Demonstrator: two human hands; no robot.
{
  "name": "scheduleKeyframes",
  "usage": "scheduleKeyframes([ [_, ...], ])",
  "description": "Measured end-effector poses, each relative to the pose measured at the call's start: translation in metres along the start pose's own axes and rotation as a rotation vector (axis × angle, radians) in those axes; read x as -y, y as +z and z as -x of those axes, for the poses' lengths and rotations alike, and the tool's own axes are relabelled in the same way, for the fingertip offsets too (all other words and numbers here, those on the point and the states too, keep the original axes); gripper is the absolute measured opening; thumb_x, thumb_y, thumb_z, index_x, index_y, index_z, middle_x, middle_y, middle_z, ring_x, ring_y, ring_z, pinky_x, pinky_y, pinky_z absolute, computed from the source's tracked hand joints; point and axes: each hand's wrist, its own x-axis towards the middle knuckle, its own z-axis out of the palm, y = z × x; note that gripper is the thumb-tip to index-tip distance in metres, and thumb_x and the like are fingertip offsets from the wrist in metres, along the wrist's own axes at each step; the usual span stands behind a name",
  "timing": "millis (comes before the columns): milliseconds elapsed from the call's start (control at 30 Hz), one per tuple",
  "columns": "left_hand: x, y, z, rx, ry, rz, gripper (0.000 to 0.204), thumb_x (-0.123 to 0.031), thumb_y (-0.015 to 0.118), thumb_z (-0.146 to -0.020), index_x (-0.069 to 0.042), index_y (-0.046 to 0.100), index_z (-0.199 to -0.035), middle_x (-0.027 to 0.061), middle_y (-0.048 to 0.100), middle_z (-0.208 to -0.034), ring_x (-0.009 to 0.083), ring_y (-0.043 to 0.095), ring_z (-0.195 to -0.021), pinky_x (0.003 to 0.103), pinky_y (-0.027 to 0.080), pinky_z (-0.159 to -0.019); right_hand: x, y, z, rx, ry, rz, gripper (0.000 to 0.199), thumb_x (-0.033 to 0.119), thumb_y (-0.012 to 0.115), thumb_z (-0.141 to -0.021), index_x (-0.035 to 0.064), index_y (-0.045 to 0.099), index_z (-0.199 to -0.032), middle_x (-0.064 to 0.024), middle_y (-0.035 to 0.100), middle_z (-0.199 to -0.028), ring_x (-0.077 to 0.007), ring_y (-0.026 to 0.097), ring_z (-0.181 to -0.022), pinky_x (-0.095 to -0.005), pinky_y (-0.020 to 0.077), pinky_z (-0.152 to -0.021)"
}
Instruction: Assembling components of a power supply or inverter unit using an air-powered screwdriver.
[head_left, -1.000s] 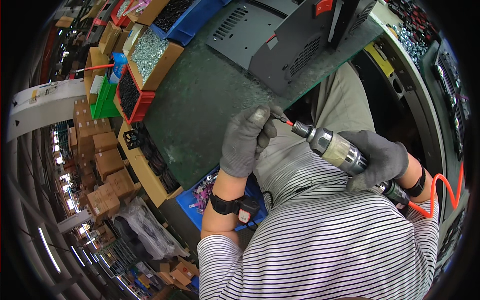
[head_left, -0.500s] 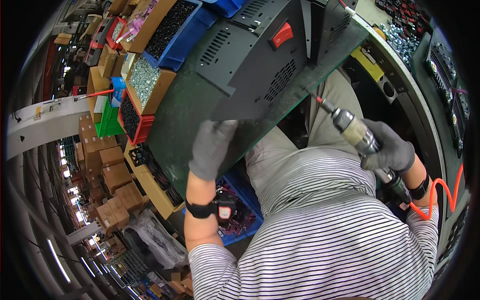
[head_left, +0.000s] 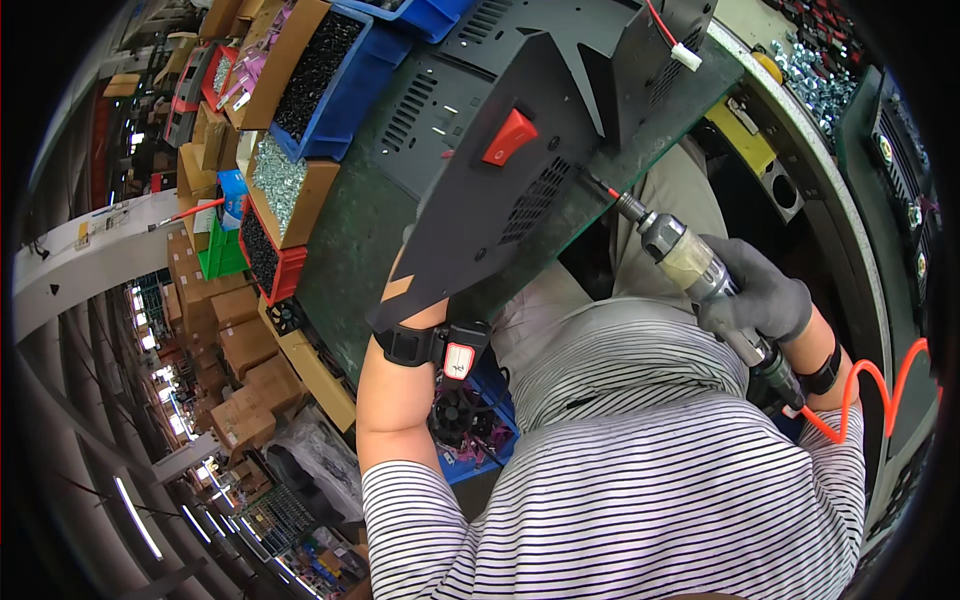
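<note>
A black sheet-metal panel (head_left: 470,215) with a red rocker switch (head_left: 510,137) and a honeycomb vent stands tilted on the green bench top, part of a black metal housing (head_left: 425,110). My left forearm (head_left: 395,405) reaches behind this panel. The panel hides nearly all of my left hand, so its fingers do not show. My gloved right hand (head_left: 765,290) is wrapped round a power screwdriver (head_left: 690,262) with a coiled orange hose (head_left: 870,370). The red-collared bit points at the panel's lower right edge, near the vent; whether it touches cannot be told.
Screw bins line the left: a blue bin (head_left: 345,110) of black screws, a cardboard box (head_left: 280,180) of silver screws and a red bin (head_left: 262,245). A white connector (head_left: 686,56) on red wire hangs by the housing. Below the bench sits a blue crate (head_left: 490,465) with fans.
The panel has tilted and come nearer, with its switch shifted left and down. My left hand has passed behind it. The screwdriver has moved slightly left and up, its bit closer to the panel.
</note>
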Motion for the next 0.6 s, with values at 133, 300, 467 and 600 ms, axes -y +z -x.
scheduleKeyframes([
  [133,-0.013,-0.005,0.005,0.034,0.025,-0.085,0.037,-0.029,0.056,-0.095,-0.001,0.062,-0.118,0.0055,0.065,-0.102,0.0123,0.06,-0.089,0.026,0.047,-0.078,0.006,-0.003,-0.008,0.049,-0.024,-0.057,0.063,0.024,0.083,-0.068,-0.0018,0.055,-0.118,-0.0034,0.059,-0.09,-0.0124,0.054,-0.08,-0.0276,0.0466,-0.076],
  [300,-0.028,-0.021,0.006,0.102,0.008,-0.115,0.039,-0.032,0.056,-0.095,-0.001,0.063,-0.117,0.0044,0.064,-0.099,0.0111,0.058,-0.085,0.026,0.046,-0.075,0.01,-0.006,-0.006,0.049,-0.058,-0.022,0.066,0.024,0.083,-0.067,-0.0028,0.054,-0.12,-0.0034,0.06,-0.093,-0.0116,0.054,-0.082,-0.0277,0.0468,-0.077],
  [467,0.005,-0.082,-0.02,0.284,-0.323,0.004,0.04,-0.035,0.056,-0.095,-0.002,0.064,-0.116,0.0034,0.064,-0.095,0.0099,0.057,-0.082,0.025,0.046,-0.072,-0.001,-0.006,0.005,0.042,-0.026,-0.079,0.079,0.026,0.087,-0.066,-0.0046,0.05,-0.128,-0.0043,0.06,-0.103,-0.0127,0.053,-0.092,-0.0283,0.0451,-0.084],
  [600,0.061,-0.138,-0.048,-0.141,-0.472,0.365,0.048,-0.043,0.045,-0.099,-0.002,0.064,-0.112,-0.0106,0.038,-0.06,0.0023,0.03,-0.051,0.022,0.022,-0.047,-0.01,-0.006,0.003,0.031,0.053,-0.055,0.082,0.027,0.089,-0.063,-0.0053,0.05,-0.127,-0.0036,0.059,-0.101,-0.0119,0.051,-0.09,-0.0272,0.0442,-0.083],
])
